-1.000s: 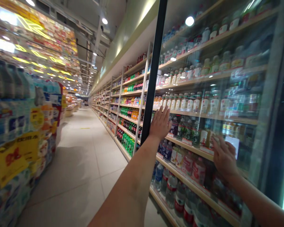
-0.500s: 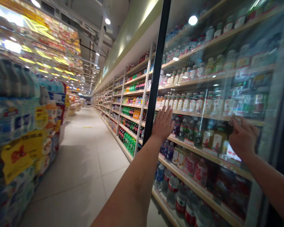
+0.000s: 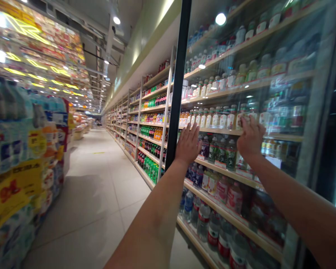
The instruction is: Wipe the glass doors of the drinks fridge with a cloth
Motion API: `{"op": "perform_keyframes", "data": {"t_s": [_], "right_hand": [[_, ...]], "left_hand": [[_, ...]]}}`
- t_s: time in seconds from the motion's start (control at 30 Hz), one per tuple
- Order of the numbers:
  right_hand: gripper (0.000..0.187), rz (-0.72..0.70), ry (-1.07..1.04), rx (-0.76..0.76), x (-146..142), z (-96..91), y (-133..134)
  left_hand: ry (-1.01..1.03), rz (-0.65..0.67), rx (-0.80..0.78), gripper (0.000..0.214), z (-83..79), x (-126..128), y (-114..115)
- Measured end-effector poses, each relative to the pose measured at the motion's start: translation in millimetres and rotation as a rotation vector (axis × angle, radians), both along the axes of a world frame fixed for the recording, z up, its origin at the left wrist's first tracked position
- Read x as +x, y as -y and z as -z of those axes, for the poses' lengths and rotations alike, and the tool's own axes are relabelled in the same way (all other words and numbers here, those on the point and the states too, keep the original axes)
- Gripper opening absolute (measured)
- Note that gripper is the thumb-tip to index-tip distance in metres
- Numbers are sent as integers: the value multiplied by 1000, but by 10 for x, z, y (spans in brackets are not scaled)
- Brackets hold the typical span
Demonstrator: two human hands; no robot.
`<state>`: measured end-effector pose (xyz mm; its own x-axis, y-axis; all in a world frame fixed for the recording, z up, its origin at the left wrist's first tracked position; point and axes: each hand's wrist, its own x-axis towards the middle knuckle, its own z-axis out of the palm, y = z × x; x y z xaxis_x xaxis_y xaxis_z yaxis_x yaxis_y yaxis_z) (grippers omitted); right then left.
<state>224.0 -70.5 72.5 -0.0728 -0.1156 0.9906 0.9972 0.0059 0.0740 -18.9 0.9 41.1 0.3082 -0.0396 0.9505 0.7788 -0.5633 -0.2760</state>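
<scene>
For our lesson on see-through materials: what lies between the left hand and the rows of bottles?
A dark-framed glass pane lies between the left hand and the rows of bottles; the head view shows the bottles through it.

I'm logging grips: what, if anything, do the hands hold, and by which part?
The left hand holds nothing, open against the glass door. Whether the right hand pinches something cannot be told.

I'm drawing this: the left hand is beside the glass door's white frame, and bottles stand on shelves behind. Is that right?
The frame is black, not white, as the head view shows. The left hand is beside it, and bottles stand on shelves behind.
</scene>
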Motion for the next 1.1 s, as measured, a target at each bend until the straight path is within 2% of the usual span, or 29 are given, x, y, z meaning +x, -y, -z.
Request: {"op": "perform_keyframes", "data": {"t_s": [0.07,0.17,0.23,0.37,0.43,0.57,0.63,0.8,0.9,1.1], "right_hand": [[58,7,67,-32,-188,30,-39],[58,-16,366,-231,-471,113,-90],[58,-36,431,-277,-559,40,-116],[56,-73,106,-60,-538,-394,-168],[52,-98,56,-14,-553,-548,-202],[43,-127,367,-189,-682,-588,-263],[43,-111,420,-212,-699,-622,-280],[48,-95,69,-21,-589,-809,-307],[49,-105,72,-29,-606,-671,-297],[47,-112,231,-172,-645,19,-185]], "left_hand": [[2,10,1,60,0,3,-8],[2,17,5,60,-4,3,-13],[0,20,10,60,-7,0,-12],[1,31,10,59,-11,-2,-7],[0,44,1,59,-15,-2,-8],[7,66,-1,59,-23,1,-18],[9,65,1,58,-25,1,-21],[-10,53,-1,59,-31,-8,-9],[-11,49,-8,59,-38,-9,2],[-17,59,-40,60,-54,7,-13]]}}
